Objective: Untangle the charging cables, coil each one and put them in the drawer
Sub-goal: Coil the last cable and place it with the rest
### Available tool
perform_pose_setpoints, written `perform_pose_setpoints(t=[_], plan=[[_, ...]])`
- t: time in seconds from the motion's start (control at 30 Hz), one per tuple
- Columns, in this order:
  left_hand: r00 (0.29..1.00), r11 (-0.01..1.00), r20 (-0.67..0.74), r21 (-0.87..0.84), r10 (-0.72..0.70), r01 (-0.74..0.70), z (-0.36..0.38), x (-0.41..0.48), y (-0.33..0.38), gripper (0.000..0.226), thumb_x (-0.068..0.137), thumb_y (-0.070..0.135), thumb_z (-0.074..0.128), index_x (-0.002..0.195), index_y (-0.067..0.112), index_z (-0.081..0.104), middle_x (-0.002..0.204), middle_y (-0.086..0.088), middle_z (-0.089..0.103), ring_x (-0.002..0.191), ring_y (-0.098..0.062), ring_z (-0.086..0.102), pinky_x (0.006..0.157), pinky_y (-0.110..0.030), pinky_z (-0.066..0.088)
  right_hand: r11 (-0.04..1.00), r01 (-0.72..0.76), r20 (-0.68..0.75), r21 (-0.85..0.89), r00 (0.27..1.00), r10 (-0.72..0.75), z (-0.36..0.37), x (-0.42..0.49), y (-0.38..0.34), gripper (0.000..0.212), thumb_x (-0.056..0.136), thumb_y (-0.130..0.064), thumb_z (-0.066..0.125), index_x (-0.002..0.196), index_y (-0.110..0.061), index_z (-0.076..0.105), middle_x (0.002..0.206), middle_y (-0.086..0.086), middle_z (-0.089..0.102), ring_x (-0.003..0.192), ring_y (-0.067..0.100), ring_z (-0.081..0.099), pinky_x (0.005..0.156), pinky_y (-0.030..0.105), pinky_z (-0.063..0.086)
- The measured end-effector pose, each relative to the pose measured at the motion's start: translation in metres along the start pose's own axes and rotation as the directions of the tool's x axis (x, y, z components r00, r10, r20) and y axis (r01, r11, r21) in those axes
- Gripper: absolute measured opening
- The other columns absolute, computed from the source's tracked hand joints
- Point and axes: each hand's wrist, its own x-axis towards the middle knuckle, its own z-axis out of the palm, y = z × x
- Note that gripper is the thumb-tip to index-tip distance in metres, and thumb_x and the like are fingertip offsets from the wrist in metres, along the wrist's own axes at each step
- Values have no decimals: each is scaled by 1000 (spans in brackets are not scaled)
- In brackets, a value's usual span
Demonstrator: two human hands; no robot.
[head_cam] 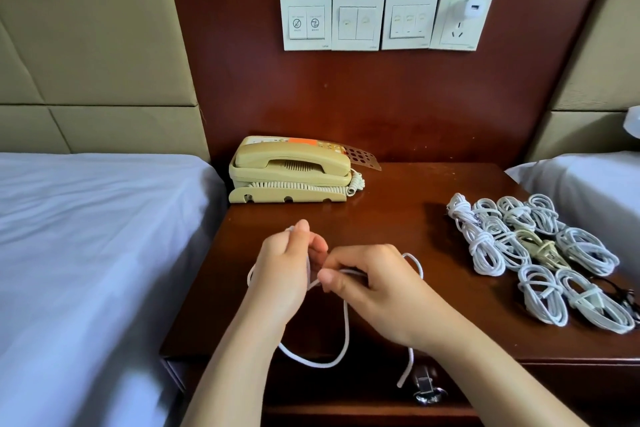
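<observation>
A loose white charging cable (344, 326) runs between both hands above the wooden nightstand (398, 218). My left hand (282, 270) holds loops of it, thumb up at the top. My right hand (374, 282) pinches a strand between thumb and fingers just right of the left hand. One loop hangs down over the nightstand's front edge, and the free end dangles in front of the drawer (346, 388). Several coiled white cables (533, 253) lie bundled at the nightstand's right side.
A beige corded telephone (291, 170) sits at the back left of the nightstand. Beds with white sheets flank it, left (86, 253) and right (581, 184). Wall switches and a socket with a white charger (467, 9) are above. A metal drawer handle (427, 392) shows below.
</observation>
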Motion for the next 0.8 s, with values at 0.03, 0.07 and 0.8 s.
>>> perform_pose_setpoints(t=[0.03, 0.07, 0.8], plan=[[1000, 999, 0, 47, 9, -9, 0, -1, 0, 46, 101, 27, 34, 63, 18, 58, 43, 9, 57, 46, -9, 54, 55, -26, 39, 1000, 11, -22, 6, 1000, -11, 1, 0, 1, 18, 93, -27, 55, 79, -20, 65, 71, -2, 62, 65, 12, 53, 62, 26, 42], [1000, 999, 10, 55, 0, -1, 0, -2, 1, 45, 101, 27, 35, 64, 18, 59, 44, 9, 58, 48, -11, 56, 54, -26, 41, 1000, 20, -42, 17, 999, -20, 2, 0, 2, 18, 93, -27, 55, 79, -21, 65, 71, -5, 63, 67, 9, 56, 63, 25, 44], [686, 872, 727, -351, 25, 341, -3, -24, 18, 47, 91, 46, 43, 53, 18, 42, 46, 8, 22, 37, -2, 20, 36, -14, 23, 957, -38, -142, 288, 986, 82, -2, 12, 45, 41, 96, -27, 49, 65, -1, 52, 58, -4, 42, 56, 2, 35, 52, 17, 30]])
